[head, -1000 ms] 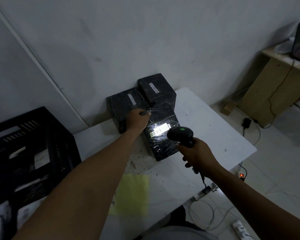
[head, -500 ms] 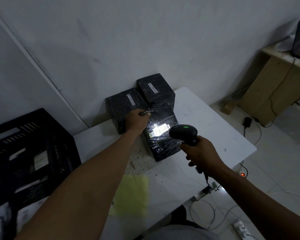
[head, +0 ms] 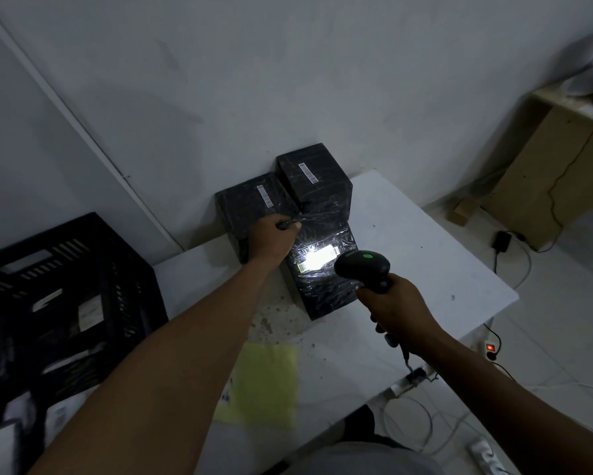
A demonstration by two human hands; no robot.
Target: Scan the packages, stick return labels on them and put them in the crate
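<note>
Three black plastic-wrapped packages stand on the white table (head: 425, 255). The nearest package (head: 325, 289) has a white barcode label lit brightly by the scanner's light. My left hand (head: 271, 240) grips that package at its far left corner, fingers curled on the wrap. My right hand (head: 391, 308) holds a black handheld scanner (head: 363, 267) with a green light on top, aimed at the lit label from just to its right. Two more packages (head: 253, 200) (head: 313, 174) stand behind against the wall. A yellow label sheet (head: 264, 382) lies near the table's front edge.
A black plastic crate (head: 123, 269) stands left of the table with packages and white labels inside. A wooden desk (head: 555, 159) stands at the far right. Cables and a power strip with a red light (head: 490, 347) lie on the floor to the right.
The scanner and my right hand have drifted slightly right and back from the label. The light on the label has grown brighter. My left hand has stayed on the package.
</note>
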